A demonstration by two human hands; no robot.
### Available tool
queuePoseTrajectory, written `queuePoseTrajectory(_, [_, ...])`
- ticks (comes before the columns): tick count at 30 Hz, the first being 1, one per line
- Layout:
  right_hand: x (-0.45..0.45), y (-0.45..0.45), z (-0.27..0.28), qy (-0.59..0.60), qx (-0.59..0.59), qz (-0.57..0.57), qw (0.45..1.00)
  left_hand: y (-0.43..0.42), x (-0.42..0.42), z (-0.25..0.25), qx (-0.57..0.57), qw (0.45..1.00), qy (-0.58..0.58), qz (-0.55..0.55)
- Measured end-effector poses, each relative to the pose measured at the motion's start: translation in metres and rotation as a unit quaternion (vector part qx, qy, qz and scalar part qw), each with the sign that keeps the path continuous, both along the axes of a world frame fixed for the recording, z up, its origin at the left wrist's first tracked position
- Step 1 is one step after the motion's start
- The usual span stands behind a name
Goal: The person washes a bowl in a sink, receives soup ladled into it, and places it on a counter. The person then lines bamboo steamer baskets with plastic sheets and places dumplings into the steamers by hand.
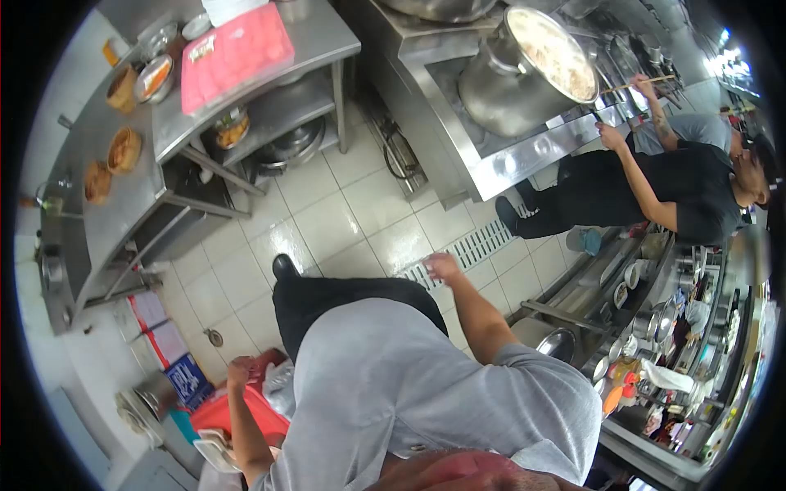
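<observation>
In the head view my left hand (240, 371) hangs at my side, above a red plastic container (266, 416) and beside a clear plastic bag (280, 389). Its fingers look curled, too small and blurred to show whether they hold anything. My right hand (442, 267) is out in front of my right hip, over the floor drain grate (472, 248). The fingers of that hand are partly apart and nothing shows in them. Neither hand touches a work surface.
Ahead stands a stove (490, 173) with a large steaming pot (508, 82). Two people in black and grey work beside it. A steel table (319, 37) at upper left holds a pink tray (237, 61), bowls and baskets. Crowded shelves (573, 323) line the right.
</observation>
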State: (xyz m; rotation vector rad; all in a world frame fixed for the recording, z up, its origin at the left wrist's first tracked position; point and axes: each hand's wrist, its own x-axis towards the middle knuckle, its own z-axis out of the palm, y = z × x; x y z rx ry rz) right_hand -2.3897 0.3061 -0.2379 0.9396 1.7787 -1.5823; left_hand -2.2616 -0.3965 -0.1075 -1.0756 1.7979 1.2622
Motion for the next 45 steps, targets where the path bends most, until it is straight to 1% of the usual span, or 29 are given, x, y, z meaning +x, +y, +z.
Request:
queuePoseTrajectory(1, [-0.008,-0.036,0.031,-0.052,0.012,0.007,0.999,-0.007,-0.012,0.008,-0.003,1.0,0.012,-0.003])
queuePoseTrajectory(3, [-0.035,-0.094,0.057,-0.029,0.034,0.12,0.992,-0.03,-0.047,0.007,-0.004,0.998,0.057,-0.029])
queuePoseTrajectory(4, [-0.053,-0.122,0.073,-0.002,0.039,0.138,0.99,-0.047,-0.068,0.01,-0.007,0.996,0.079,-0.035])
queuePoseTrajectory(5, [-0.073,-0.148,0.085,0.025,0.042,0.147,0.988,-0.05,-0.095,0.027,-0.028,0.99,0.135,-0.033])
queuePoseTrajectory(6, [-0.094,-0.17,0.097,0.051,0.05,0.15,0.986,-0.05,-0.13,0.053,-0.043,0.981,0.176,-0.074])
queuePoseTrajectory(8, [-0.145,-0.205,0.121,0.115,0.087,0.16,0.977,-0.06,-0.195,0.078,-0.066,0.955,0.274,-0.092])
queuePoseTrajectory(9, [-0.173,-0.216,0.129,0.205,0.084,0.151,0.963,-0.065,-0.23,0.096,-0.068,0.942,0.305,-0.126])
queuePoseTrajectory(10, [-0.203,-0.229,0.139,0.256,0.139,0.148,0.945,-0.068,-0.265,0.114,-0.069,0.926,0.334,-0.161])
queuePoseTrajectory(12, [-0.269,-0.26,0.195,0.326,0.188,0.091,0.922,-0.069,-0.333,0.136,-0.044,0.901,0.397,-0.168])
queuePoseTrajectory(13, [-0.302,-0.273,0.22,0.336,0.195,0.072,0.919,-0.07,-0.37,0.142,-0.065,0.874,0.439,-0.2])
queuePoseTrajectory(14, [-0.334,-0.283,0.232,0.393,0.218,0.057,0.892,-0.068,-0.407,0.149,-0.085,0.843,0.479,-0.23])
queuePoseTrajectory(16, [-0.387,-0.314,0.292,0.465,0.252,0.021,0.848,-0.049,-0.475,0.188,-0.058,0.838,0.491,-0.229])
queuePoseTrajectory(17, [-0.41,-0.326,0.317,0.459,0.264,0.015,0.848,-0.044,-0.508,0.19,-0.045,0.837,0.496,-0.227])
queuePoseTrajectory(18, [-0.439,-0.328,0.317,0.459,0.257,0.0,0.851,-0.038,-0.54,0.189,-0.032,0.834,0.503,-0.225])
queuePoseTrajectory(21, [-0.502,-0.345,0.356,0.427,0.357,0.019,0.831,-0.019,-0.62,0.185,-0.111,0.821,0.497,-0.258])
queuePoseTrajectory(24, [-0.573,-0.33,0.338,0.4,0.423,0.071,0.81,-0.005,-0.678,0.164,-0.126,0.831,0.442,-0.313])
queuePoseTrajectory(25, [-0.599,-0.319,0.316,0.431,0.407,0.05,0.804,0.001,-0.68,0.161,-0.144,0.823,0.432,-0.34])
queuePoseTrajectory(26, [-0.621,-0.308,0.294,0.473,0.445,0.064,0.758,0.006,-0.692,0.162,-0.173,0.813,0.425,-0.358])
queuePoseTrajectory(27, [-0.643,-0.296,0.28,0.466,0.431,0.106,0.766,0.006,-0.696,0.144,-0.172,0.787,0.503,-0.314])
queuePoseTrajectory(28, [-0.66,-0.291,0.267,0.461,0.393,0.097,0.79,0.007,-0.7,0.135,-0.171,0.779,0.519,-0.309])
queuePoseTrajectory(29, [-0.665,-0.306,0.282,0.439,0.429,0.099,0.783,0.008,-0.702,0.14,-0.172,0.791,0.49,-0.322])
queuePoseTrajectory(30, [-0.67,-0.319,0.304,0.371,0.442,0.124,0.807,0.01,-0.701,0.153,-0.1,0.812,0.504,-0.277])
queuePoseTrajectory(33, [-0.705,-0.315,0.276,0.409,0.34,0.099,0.841,0.016,-0.707,0.169,-0.091,0.819,0.504,-0.259])
queuePoseTrajectory(34, [-0.709,-0.319,0.282,0.404,0.392,0.128,0.817,0.016,-0.713,0.163,-0.127,0.818,0.486,-0.281])
queuePoseTrajectory(35, [-0.71,-0.327,0.283,0.382,0.421,0.109,0.815,0.018,-0.716,0.157,-0.128,0.817,0.489,-0.278])
queuePoseTrajectory(37, [-0.712,-0.337,0.282,0.341,0.474,0.073,0.809,0.021,-0.711,0.169,-0.135,0.814,0.498,-0.268])
queuePoseTrajectory(40, [-0.708,-0.342,0.28,0.35,0.491,0.056,0.796,0.025,-0.709,0.172,-0.148,0.827,0.471,-0.271])
queuePoseTrajectory(43, [-0.702,-0.343,0.285,0.375,0.466,0.023,0.801,0.022,-0.711,0.184,-0.159,0.827,0.456,-0.286])
queuePoseTrajectory(45, [-0.704,-0.335,0.285,0.344,0.48,0.055,0.805,0.022,-0.712,0.187,-0.144,0.829,0.45,-0.298])
